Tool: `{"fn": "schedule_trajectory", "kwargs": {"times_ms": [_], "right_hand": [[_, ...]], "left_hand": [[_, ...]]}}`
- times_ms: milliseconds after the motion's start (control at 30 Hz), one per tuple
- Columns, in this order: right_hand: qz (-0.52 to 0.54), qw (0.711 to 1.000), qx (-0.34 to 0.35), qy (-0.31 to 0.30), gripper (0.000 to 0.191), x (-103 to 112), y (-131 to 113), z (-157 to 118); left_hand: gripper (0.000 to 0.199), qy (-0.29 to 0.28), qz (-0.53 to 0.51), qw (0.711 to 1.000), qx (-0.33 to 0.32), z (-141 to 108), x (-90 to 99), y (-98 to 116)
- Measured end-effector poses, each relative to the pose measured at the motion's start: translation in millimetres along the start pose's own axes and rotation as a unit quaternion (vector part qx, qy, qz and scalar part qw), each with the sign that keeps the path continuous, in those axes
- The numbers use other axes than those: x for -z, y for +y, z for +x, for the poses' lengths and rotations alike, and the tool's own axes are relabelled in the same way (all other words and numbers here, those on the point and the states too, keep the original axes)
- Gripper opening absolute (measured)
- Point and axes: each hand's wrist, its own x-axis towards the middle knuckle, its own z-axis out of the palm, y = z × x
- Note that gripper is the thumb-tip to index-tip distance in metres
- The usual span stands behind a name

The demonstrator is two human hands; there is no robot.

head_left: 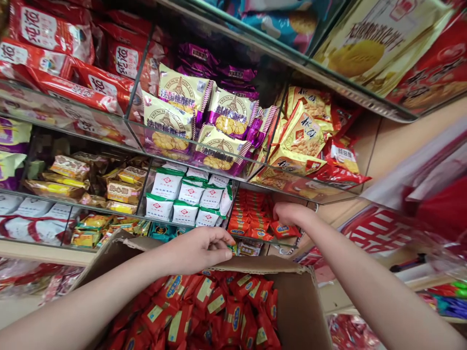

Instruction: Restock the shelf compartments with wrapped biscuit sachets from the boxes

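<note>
A cardboard box (299, 301) stands open in front of me, filled with small red-wrapped snack packets (204, 296). Over its far edge hangs my left hand (206, 247), fingers loosely bent, thumb a little apart, nothing visible between them. My right hand (290, 214) reaches into a low shelf compartment at the right, its fingers closed at a red snack packet (285, 230); the fingertips are partly hidden. Rows of similar red packets (251, 211) lie in that compartment, just left of the hand.
Clear shelf dividers surround the compartment. White-and-green packets (189, 192) fill the neighbouring bin. Above are cream-and-purple biscuit packs (226, 116) and yellow packs (304, 131), behind a clear front edge (306, 187) over my right hand. Red bags (54, 34) fill the upper left.
</note>
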Motion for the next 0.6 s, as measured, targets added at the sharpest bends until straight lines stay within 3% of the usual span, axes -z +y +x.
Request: {"fn": "schedule_trajectory", "kwargs": {"times_ms": [300, 400, 600], "right_hand": [[0.003, 1.000, -0.007, -0.026, 0.033, -3.6, -12.3, 7.7], [0.019, 1.000, -0.002, 0.003, 0.031, -0.1, -7.7, -2.6], [0.095, 0.991, 0.019, 0.091, 0.063, -13.8, 7.1, -18.0]], "left_hand": [[0.032, 0.006, 0.000, 1.000, 0.007, -1.5, -0.1, 2.9], [0.033, 0.008, 0.007, 1.000, 0.002, -1.9, 0.2, 3.0], [0.031, 0.014, 0.038, 0.999, -0.006, -2.4, 1.0, 2.3]]}}
